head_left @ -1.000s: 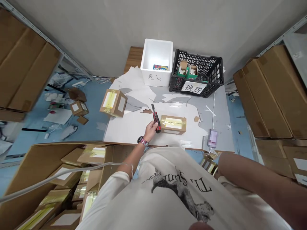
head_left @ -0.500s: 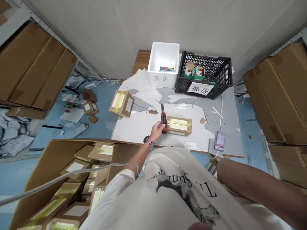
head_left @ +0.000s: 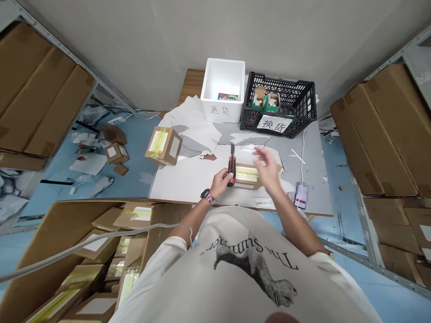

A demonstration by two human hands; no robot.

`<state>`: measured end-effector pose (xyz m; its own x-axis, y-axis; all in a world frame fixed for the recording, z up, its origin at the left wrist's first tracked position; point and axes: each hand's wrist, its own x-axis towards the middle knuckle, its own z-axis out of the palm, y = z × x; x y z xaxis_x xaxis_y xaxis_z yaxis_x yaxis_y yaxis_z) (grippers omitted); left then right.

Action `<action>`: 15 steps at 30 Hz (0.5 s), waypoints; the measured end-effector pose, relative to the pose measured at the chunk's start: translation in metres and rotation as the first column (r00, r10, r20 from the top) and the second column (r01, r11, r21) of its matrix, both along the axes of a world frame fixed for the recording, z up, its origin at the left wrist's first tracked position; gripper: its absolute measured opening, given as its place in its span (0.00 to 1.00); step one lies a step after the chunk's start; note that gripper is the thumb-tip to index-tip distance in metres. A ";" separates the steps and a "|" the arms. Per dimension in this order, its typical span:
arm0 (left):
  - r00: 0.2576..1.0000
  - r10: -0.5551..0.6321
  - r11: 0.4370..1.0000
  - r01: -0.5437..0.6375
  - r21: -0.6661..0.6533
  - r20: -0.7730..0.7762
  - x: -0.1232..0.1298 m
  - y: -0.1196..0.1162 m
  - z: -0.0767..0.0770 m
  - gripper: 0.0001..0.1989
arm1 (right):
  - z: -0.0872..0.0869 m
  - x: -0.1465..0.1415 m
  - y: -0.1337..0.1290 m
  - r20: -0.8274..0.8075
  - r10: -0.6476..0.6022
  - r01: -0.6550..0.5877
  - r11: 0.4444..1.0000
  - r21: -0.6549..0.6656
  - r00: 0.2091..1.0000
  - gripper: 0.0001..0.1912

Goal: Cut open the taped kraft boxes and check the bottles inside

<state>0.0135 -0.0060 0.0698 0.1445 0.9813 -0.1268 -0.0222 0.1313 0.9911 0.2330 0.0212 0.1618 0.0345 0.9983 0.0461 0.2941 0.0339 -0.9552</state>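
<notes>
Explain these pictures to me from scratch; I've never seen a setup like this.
There is no machine: these are a person's own bare hands. Every picture comes from one camera worn on the head, looking forward and down, so the shirt fills the bottom.

The left hand holds a red and black knife, blade out and pointing away from the body. The right hand, blurred, is empty and in front of a taped box; whether they touch is unclear.

Also on the table are another taped carton to the left, and a white bin and a black crate at the back.
</notes>
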 end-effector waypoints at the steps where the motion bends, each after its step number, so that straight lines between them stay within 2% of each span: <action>1: 1.000 -0.024 1.000 0.024 0.011 -0.009 0.004 0.001 0.002 0.25 | -0.007 -0.008 -0.005 -0.061 0.015 -0.018 0.998 -0.063 0.998 0.27; 4: 0.985 -0.138 0.989 0.143 0.048 -0.106 0.008 0.002 0.004 0.24 | -0.036 -0.032 -0.019 -0.298 0.023 -0.108 0.956 -0.273 0.954 0.31; 6: 0.958 -0.157 0.980 0.181 0.085 -0.239 0.005 0.004 0.002 0.23 | -0.053 -0.034 -0.023 -0.346 -0.034 -0.083 0.944 -0.318 0.938 0.32; 7: 0.941 -0.125 0.979 0.167 0.113 -0.315 0.002 0.006 -0.001 0.22 | -0.059 -0.028 -0.022 -0.316 -0.069 -0.037 0.947 -0.318 0.946 0.32; 9: 0.894 -0.024 0.976 0.118 0.185 -0.447 -0.005 0.014 -0.010 0.19 | -0.061 -0.006 -0.018 -0.141 -0.094 0.052 0.961 -0.272 0.986 0.31; 10: 0.871 0.006 0.970 0.114 0.213 -0.491 -0.010 0.019 -0.017 0.21 | -0.058 0.007 -0.015 0.000 -0.068 0.066 0.970 -0.235 0.998 0.30; 11: 0.855 0.000 0.965 0.135 0.223 -0.518 -0.013 0.024 -0.024 0.28 | -0.053 0.020 -0.012 0.162 -0.006 0.039 0.979 -0.202 0.987 0.28; 12: 0.847 -0.039 0.962 0.176 0.209 -0.530 -0.017 0.030 -0.031 0.37 | -0.046 0.032 -0.009 0.325 0.085 -0.024 0.982 -0.188 0.942 0.26; 13: 0.845 -0.102 0.959 0.224 0.173 -0.525 -0.020 0.034 -0.039 0.44 | -0.039 0.041 -0.006 0.469 0.190 -0.107 0.974 -0.198 0.863 0.25; 15: 0.850 -0.243 0.951 0.305 0.060 -0.467 -0.026 0.039 -0.052 0.52 | -0.024 0.050 -0.001 0.659 0.390 -0.272 0.921 -0.280 0.643 0.24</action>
